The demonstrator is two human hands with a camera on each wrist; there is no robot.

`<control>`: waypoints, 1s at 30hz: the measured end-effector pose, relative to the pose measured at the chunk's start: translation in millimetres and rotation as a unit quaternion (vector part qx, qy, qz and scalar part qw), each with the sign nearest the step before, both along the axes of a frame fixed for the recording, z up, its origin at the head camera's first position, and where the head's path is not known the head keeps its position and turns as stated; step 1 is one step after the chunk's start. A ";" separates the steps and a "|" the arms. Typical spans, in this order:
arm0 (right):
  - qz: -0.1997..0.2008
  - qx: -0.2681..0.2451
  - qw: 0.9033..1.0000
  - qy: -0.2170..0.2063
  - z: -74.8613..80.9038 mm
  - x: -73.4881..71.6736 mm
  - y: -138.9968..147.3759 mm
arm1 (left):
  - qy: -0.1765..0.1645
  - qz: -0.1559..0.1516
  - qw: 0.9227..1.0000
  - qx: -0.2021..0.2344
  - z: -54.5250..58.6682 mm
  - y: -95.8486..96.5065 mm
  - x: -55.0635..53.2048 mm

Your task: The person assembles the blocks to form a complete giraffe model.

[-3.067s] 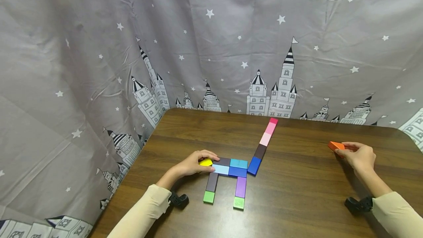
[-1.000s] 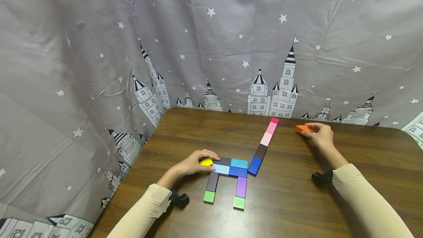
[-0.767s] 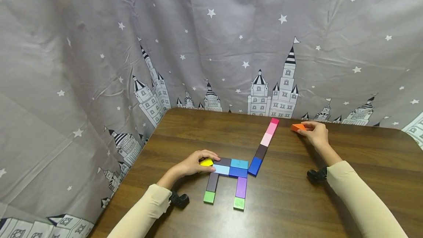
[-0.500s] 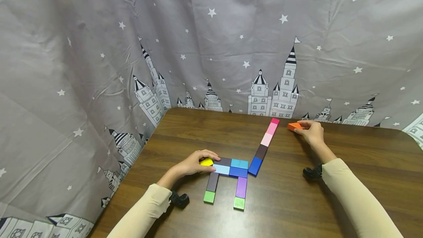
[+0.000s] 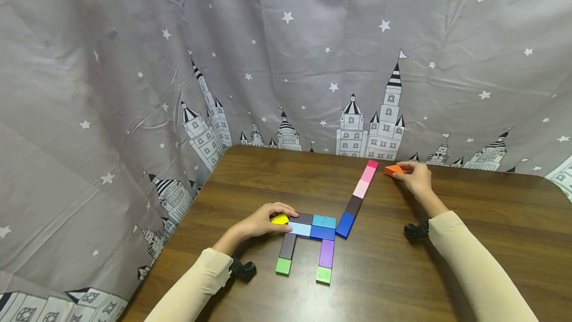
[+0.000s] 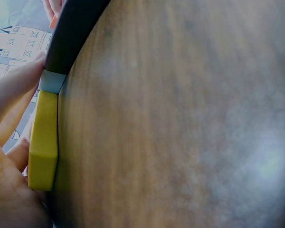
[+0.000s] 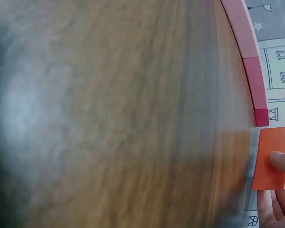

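Note:
My left hand (image 5: 263,220) curves round a yellow block (image 5: 280,219), thumb and fingers on opposite sides of it. Its fingertips reach the dark grey block (image 5: 303,218) and light blue block (image 5: 300,230) beside it. In the left wrist view the yellow block (image 6: 43,142) lies end to end with the light blue block (image 6: 52,81). My right hand (image 5: 415,178) pinches an orange wedge-shaped block (image 5: 392,169) between thumb and fingers near the table's back edge. In the right wrist view the orange block (image 7: 268,142) appears close by the crimson block (image 7: 261,117).
A teal block (image 5: 323,221) and a blue block (image 5: 322,233) continue the cluster. Below it run two short columns ending in green blocks (image 5: 283,266). A slanted row climbs from another blue block (image 5: 345,225) to pink ones (image 5: 368,173). A castle-print curtain (image 5: 286,63) hangs behind the table.
My right hand has carried the orange block leftward and farther back, from the right side of the table to near the top of the slanted row. The left hand stays put.

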State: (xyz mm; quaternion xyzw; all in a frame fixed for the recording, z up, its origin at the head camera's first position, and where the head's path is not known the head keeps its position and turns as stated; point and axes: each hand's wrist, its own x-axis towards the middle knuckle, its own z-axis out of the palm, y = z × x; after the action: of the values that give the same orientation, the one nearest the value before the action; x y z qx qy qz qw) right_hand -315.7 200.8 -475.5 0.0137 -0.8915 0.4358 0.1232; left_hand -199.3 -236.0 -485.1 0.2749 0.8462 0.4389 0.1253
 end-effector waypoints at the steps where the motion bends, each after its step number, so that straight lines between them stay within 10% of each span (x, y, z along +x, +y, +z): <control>1: 0.001 0.001 1.000 0.000 0.4 -0.2 -1.0 | 0.000 0.000 1.000 -0.001 0.0 0.0 0.1; 30: 0.000 -0.013 1.000 -0.017 -3.1 -9.9 -13.6 | -0.002 0.005 1.000 -0.002 0.8 0.6 1.1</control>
State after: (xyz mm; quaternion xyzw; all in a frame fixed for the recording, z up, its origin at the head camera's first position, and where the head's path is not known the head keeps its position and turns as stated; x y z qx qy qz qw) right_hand -325.6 187.3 -478.5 0.0047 -0.8875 0.4480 0.1078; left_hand -198.1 -235.4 -484.3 0.2698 0.8480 0.4387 0.1252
